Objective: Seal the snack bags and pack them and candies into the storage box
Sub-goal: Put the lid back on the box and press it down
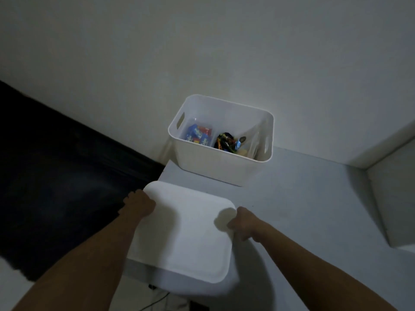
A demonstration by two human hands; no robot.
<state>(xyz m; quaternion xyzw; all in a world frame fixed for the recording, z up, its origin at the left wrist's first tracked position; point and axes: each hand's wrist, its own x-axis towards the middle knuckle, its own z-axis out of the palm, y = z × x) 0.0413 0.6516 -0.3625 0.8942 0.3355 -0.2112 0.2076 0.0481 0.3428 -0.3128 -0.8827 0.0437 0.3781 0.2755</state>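
**pantry_pete:** So the storage box sits at the far side of the white table, up against the wall, and its top is uncovered. Inside, blue candy packs on the left, a clear snack bag with dark, colourful stuff on the right. Packing looks pretty much done to me.

**lidwatcher:** Yeah, and the lid is the thing now. It's nearer the person than the box, straight in front of it but well apart. Looks lifted a bit off the table edge, though that's hard to call in this light.

**pantry_pete:** Who's got it?

**lidwatcher:** Both. Left hand has its fingers curled over the lid's far-left corner, right hand pinches the right edge with the thumb on top. Each hand grips tight, nothing else in them.

**pantry_pete:** So the box is dead ahead of the fingers, further from the person.

**lidwatcher:** Right. The lid's long side seems to run left to right, roughly matching the box's, just skewed a little. I'd guess it only needs carrying forward and squaring up. Neither hand is clearly closer to the box, the left maybe slightly.
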